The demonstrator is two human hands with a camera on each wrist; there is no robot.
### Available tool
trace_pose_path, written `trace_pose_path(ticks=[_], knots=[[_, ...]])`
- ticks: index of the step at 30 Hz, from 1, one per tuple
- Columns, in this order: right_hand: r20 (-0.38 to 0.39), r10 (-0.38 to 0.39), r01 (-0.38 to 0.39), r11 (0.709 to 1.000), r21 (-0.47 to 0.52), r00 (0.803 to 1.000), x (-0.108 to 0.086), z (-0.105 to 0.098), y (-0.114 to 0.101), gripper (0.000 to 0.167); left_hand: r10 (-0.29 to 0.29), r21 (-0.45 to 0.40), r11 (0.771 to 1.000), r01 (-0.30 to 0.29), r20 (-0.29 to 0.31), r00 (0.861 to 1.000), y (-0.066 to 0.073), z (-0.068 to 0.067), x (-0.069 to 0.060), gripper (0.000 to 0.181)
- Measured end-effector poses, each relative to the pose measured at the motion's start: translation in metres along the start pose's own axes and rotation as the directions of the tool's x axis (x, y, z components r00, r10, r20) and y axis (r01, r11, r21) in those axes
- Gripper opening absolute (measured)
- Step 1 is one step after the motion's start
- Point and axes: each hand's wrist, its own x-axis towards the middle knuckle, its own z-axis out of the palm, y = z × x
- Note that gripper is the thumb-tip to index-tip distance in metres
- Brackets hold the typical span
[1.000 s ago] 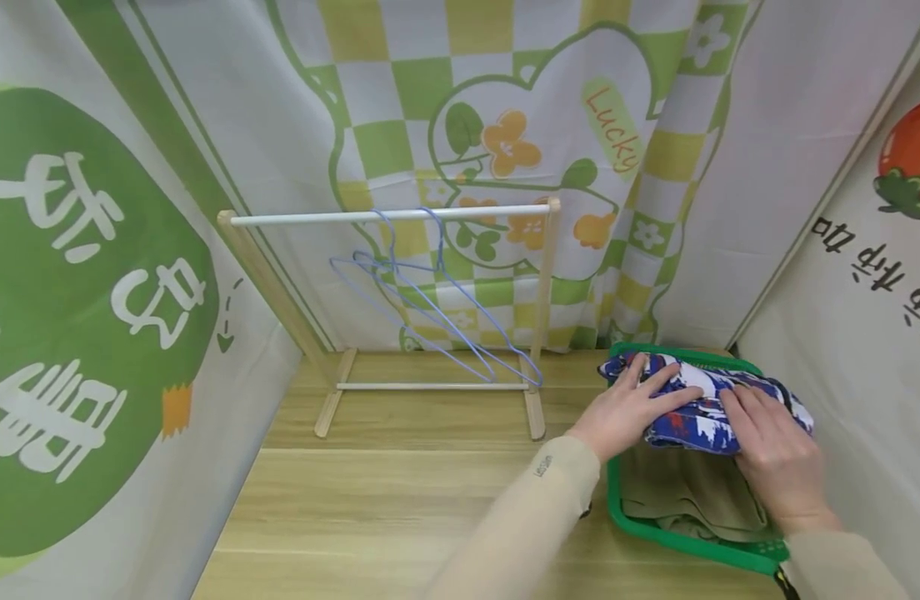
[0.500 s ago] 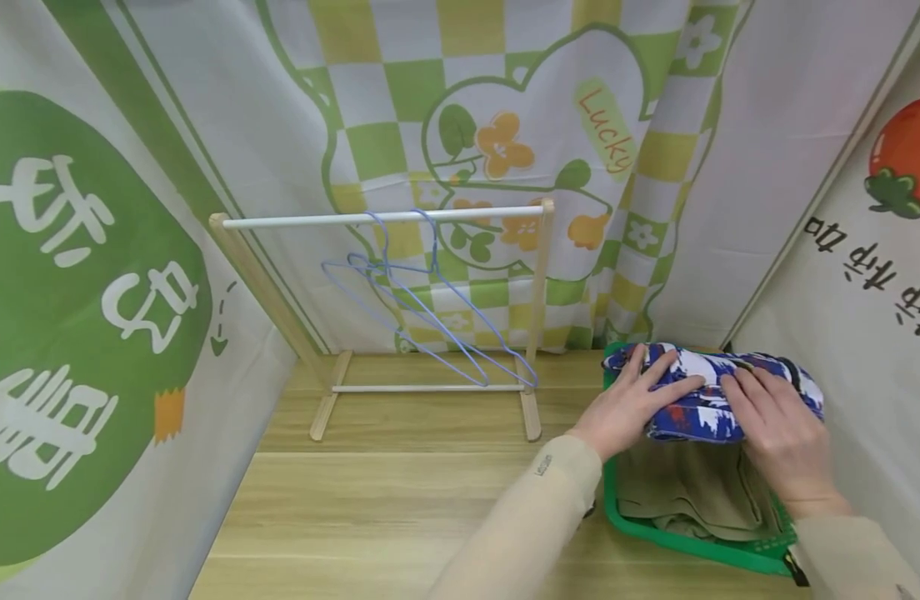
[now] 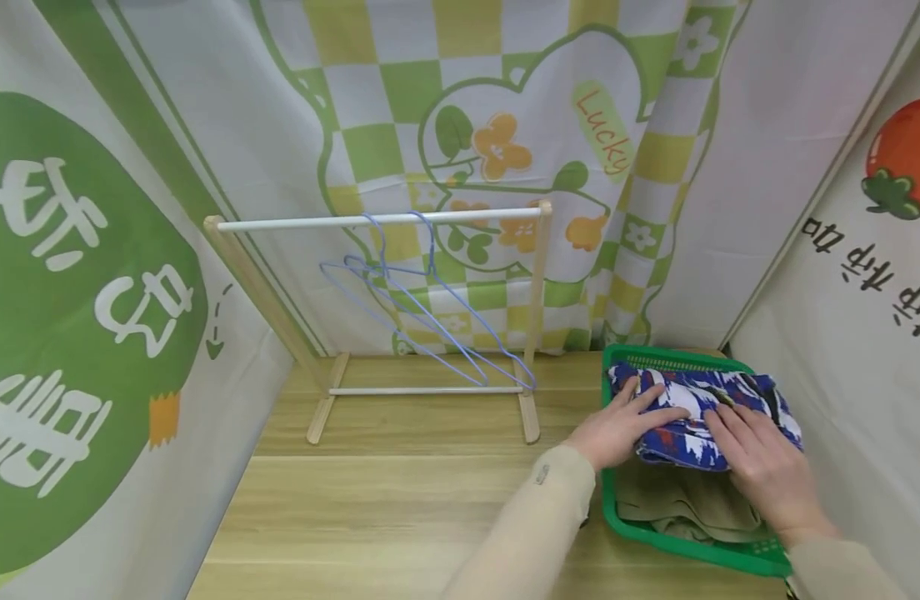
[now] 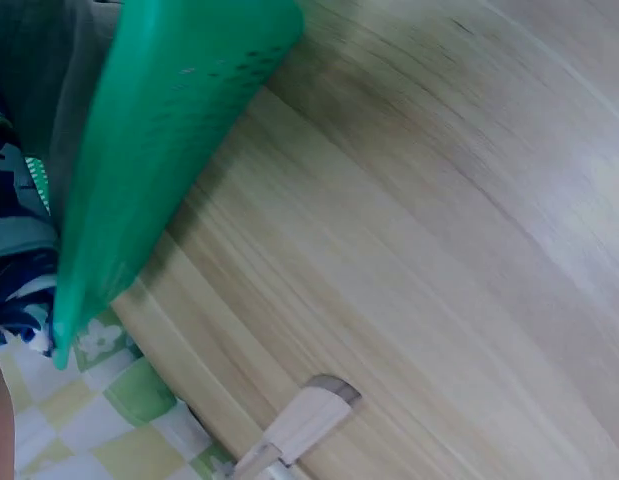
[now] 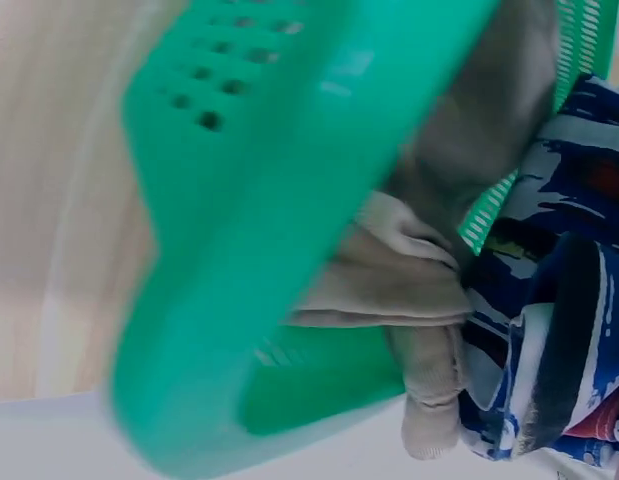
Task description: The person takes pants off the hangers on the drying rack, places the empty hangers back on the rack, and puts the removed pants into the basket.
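Observation:
A folded blue, white and red patterned garment (image 3: 685, 446) lies on khaki cloth (image 3: 655, 500) inside a green plastic basket (image 3: 613, 517) at the right of the head view. My left hand (image 3: 613, 429) rests on the garment's left part, fingers spread out over its top. On the right part lies my right hand (image 3: 767, 467), its fingers extended across the fabric; its thumb is hard to make out. In the right wrist view the patterned garment (image 5: 549, 330) sits beside the khaki cloth (image 5: 389, 280), behind the basket's rim.
A small wooden rack (image 3: 537, 292) with a white top bar (image 3: 295, 223) stands left of the basket on the wooden table (image 3: 385, 508). Blue wire hangers (image 3: 437, 321) hang from the bar. Printed curtains (image 3: 400, 83) enclose the back and sides.
The garment rose slightly at its right end, then came down lower and flatter in the basket. Both hands moved down with it, staying on its top.

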Motion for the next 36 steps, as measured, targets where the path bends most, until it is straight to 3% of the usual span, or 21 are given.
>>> trace_pose_path(ticks=[4,10,12,14,17,23,27,29,36], knots=[[0.123,-0.029,0.022,0.998,0.054,0.992,-0.014,-0.001,-0.004,0.047,0.023,0.034,0.999,-0.026,0.076,0.997,-0.002,0.000,-0.008,0.082],[0.277,-0.056,0.019,0.991,0.132,0.959,-0.022,-0.002,-0.012,0.065,0.060,0.192,0.977,-0.090,0.155,0.986,-0.007,0.002,-0.015,0.075],[0.319,-0.041,-0.009,0.988,0.152,0.947,-0.024,-0.004,-0.016,0.042,0.077,0.244,0.963,-0.116,0.165,0.983,-0.008,0.004,-0.015,0.072],[0.356,-0.023,-0.038,0.986,0.165,0.934,-0.027,-0.005,-0.019,0.037,0.085,0.274,0.953,-0.132,0.175,0.981,-0.008,0.006,-0.015,0.070],[0.423,0.002,-0.085,0.980,0.178,0.906,-0.032,-0.008,-0.024,0.072,0.089,0.301,0.942,-0.147,0.197,0.976,-0.009,0.008,-0.017,0.067],[0.517,0.037,-0.148,0.973,0.176,0.855,-0.034,-0.011,-0.027,0.072,0.110,0.314,0.933,-0.174,0.211,0.971,-0.011,0.010,-0.022,0.061],[0.612,0.056,-0.219,0.956,0.195,0.789,-0.033,-0.015,-0.028,0.070,0.127,0.305,0.933,-0.189,0.213,0.969,-0.010,0.009,-0.025,0.059],[0.665,0.062,-0.259,0.944,0.203,0.744,-0.033,-0.016,-0.028,0.070,0.127,0.301,0.934,-0.192,0.221,0.967,-0.009,0.010,-0.026,0.060],[0.831,0.076,-0.400,0.898,0.183,0.552,-0.031,-0.014,-0.026,0.061,0.058,0.241,0.960,-0.141,0.322,0.945,-0.009,0.014,-0.026,0.070]])
